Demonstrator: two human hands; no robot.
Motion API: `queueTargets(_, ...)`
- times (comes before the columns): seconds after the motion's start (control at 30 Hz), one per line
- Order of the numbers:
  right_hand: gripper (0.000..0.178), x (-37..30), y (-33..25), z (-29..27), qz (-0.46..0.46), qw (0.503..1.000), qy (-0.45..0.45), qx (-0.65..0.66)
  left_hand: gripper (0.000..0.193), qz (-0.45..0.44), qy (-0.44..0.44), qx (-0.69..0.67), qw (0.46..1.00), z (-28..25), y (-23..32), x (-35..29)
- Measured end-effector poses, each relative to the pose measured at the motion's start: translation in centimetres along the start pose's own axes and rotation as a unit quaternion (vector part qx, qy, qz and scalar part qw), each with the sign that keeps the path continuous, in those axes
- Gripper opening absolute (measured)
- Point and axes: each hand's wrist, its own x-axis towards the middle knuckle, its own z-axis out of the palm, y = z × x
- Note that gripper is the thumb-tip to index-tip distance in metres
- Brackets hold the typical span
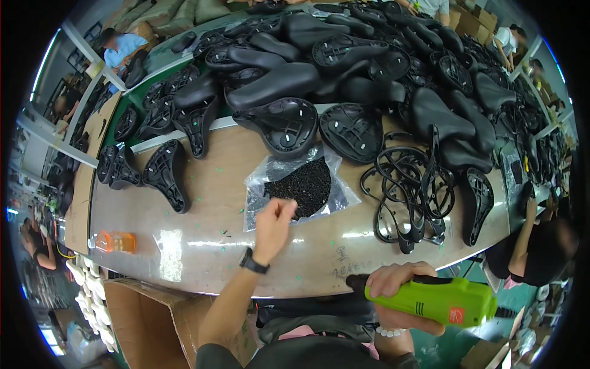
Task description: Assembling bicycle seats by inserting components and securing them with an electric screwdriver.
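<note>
My left hand (pixel 274 229), with a dark watch on its wrist, is at the near edge of a clear plastic bag (pixel 337 200). Its fingers are curled together beside a heap of small black screws (pixel 302 186) on the bag; whether something is pinched in them is hidden. My right hand (pixel 398 289) wraps round a lime-green electric screwdriver (pixel 439 301) held in front of the table's near edge, its dark tip pointing left. Behind the bag lie two upturned black bicycle saddles, a left one (pixel 279 126) and a right one (pixel 351 132).
A tangle of black saddle-shaped rims (pixel 418 190) lies right of the bag. Many black saddles (pixel 276 83) pile across the back. An orange drink bottle (pixel 114 242) lies at the left. An open cardboard box (pixel 150 320) stands below the table edge. Other people work around.
</note>
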Motion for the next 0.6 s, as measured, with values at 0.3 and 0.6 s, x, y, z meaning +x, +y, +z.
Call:
queueTargets(0.3, 0.103, 2.1, 1.7, 0.3, -0.162, 0.987, -0.023, -0.009, 0.021, -0.242, -0.134, -0.495, 0.824, 3.8, 2.8, -9.9)
queueTargets(0.6, 0.101, 1.3, 1.7, -0.8, -0.147, 0.989, 0.019, 0.012, 0.022, -0.265, -0.196, -0.525, 0.785, 4.9, 1.9, -10.3)
